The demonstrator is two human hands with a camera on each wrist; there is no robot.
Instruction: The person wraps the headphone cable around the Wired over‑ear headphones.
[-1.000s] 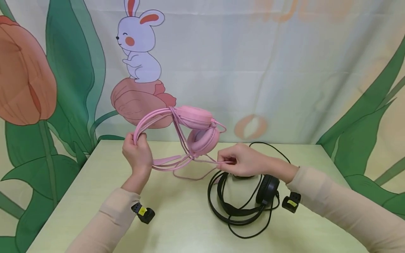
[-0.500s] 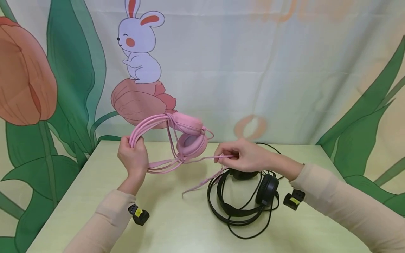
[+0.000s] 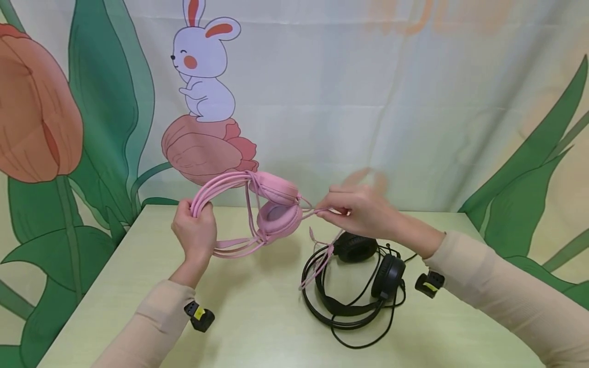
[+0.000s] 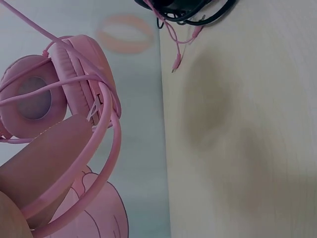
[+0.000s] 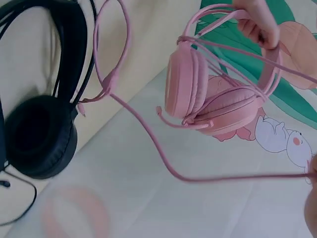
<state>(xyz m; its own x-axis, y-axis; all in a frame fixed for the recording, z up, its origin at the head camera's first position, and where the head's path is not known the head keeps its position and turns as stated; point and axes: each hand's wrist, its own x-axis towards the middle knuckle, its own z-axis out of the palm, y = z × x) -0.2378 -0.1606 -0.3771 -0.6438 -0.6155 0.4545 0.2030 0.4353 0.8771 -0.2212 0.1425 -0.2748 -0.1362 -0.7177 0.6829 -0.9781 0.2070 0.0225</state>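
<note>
My left hand (image 3: 195, 229) grips the headband of the pink headphones (image 3: 279, 219), holding them above the table with both ear cups toward the right. Some of their pink cable is wound around the headband and cups. To the right, my right hand (image 3: 365, 210) pinches the pink cable (image 5: 148, 135) between thumb and fingers. The cable's split end hangs below that hand, with small pink plugs (image 4: 177, 61) showing in the left wrist view. Beneath it, the black headphones (image 3: 390, 276) lie on the table. Only an edge of the right hand appears in the right wrist view.
The pale table (image 3: 257, 317) ends at a hanging cloth (image 3: 313, 102) printed with a rabbit, tulips and leaves. A thin black cable (image 3: 368, 343) loops in front of the black headphones. Each sleeve carries a small black camera (image 3: 200, 316) at the wrist.
My right hand has risen slightly, drawing the pink cable up. The cable's loose end has swung right, over the black headphones. The pink headphones have dropped a little and shifted slightly left.
</note>
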